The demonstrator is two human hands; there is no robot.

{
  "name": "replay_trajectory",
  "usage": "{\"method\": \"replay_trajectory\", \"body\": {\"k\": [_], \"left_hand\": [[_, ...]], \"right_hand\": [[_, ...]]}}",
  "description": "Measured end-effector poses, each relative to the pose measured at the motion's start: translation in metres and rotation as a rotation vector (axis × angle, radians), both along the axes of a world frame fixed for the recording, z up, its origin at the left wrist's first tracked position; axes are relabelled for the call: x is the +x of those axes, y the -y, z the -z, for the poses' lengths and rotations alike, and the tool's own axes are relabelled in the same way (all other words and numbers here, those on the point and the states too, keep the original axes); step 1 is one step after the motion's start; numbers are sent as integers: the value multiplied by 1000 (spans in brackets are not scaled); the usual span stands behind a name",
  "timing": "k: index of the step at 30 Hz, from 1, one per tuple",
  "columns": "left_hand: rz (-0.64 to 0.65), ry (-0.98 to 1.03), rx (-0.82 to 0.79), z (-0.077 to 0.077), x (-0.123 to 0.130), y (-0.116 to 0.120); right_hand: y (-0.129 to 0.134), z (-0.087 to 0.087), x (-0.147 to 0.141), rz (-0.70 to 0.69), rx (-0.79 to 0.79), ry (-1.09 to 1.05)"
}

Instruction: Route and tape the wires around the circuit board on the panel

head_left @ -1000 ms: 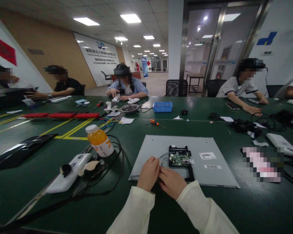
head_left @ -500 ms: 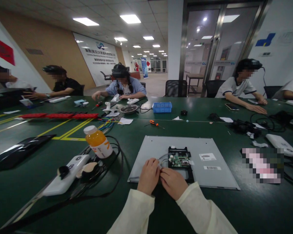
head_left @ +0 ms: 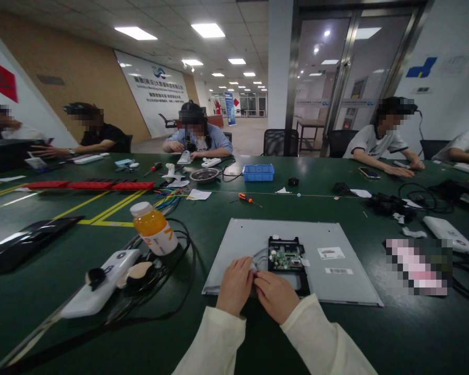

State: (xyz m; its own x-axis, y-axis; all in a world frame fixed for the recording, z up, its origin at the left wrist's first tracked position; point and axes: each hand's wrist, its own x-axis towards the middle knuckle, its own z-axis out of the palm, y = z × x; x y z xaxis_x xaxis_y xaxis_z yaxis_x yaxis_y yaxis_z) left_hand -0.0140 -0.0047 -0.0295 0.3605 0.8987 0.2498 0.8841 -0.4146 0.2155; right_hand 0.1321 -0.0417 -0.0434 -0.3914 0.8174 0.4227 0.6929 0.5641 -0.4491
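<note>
A flat grey metal panel [head_left: 234, 239] lies in front of me on the green table. On it sits a black bracket [head_left: 304, 281] with a green circuit board [head_left: 283, 258] in it. Thin grey wires [head_left: 261, 255] lead from the board's left side to my fingers. My left hand [head_left: 233, 285] is closed on these wires over the panel's near edge. Pressed close beside it, my right hand [head_left: 275, 292] pinches at the same wires with curled fingers. The fingertips mostly hide the wire ends.
To the left stand an orange juice bottle [head_left: 154, 229] and a white device [head_left: 101, 284] among black cables. Beyond the panel lie an orange screwdriver [head_left: 245, 197] and a blue basket [head_left: 258, 173]. A phone [head_left: 416, 265] rests at right. Several people sit around the table.
My hands stay together at the wires with only a slight shift. The view has moved a little. Across the table, a person's hand has drawn inward to a white object.
</note>
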Motion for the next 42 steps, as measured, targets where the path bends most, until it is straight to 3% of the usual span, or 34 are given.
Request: {"method": "replay_trajectory", "body": {"k": [10, 33, 38, 42], "left_hand": [[8, -1, 8, 1, -2, -2], [-19, -38, -3, 0, 1, -1], [-10, -30, 8, -1, 1, 1], [-19, -19, 15, -1, 2, 2]], "right_hand": [[1, -5, 2, -7, -40, -20], [-1, -3, 3, 21, 32, -8], [-3, -12, 18, 68, 92, -65], [-12, -25, 49, 149, 106, -132]]}}
